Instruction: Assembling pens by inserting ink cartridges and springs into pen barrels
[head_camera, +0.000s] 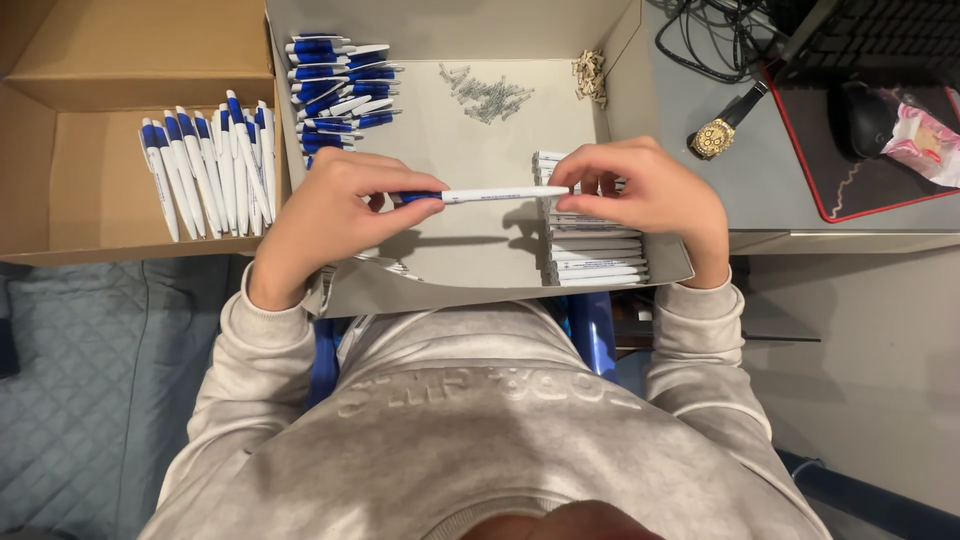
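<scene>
I hold a white pen with a blue grip (490, 195) level between both hands, above an open cardboard box (480, 255) on my lap. My left hand (330, 215) pinches its blue end. My right hand (650, 195) grips the white barrel end, just over a stack of white pen barrels (598, 255) at the box's right side. Blue and white pen parts (340, 85) lie in the box's far left corner, and small metal springs (488, 95) lie in the middle.
A second cardboard box (60, 200) to the left holds a row of finished blue and white pens (210, 170). A gold wristwatch (715, 135), a dark mouse (865, 115) on a red-edged mat, and cables sit on the grey desk at right.
</scene>
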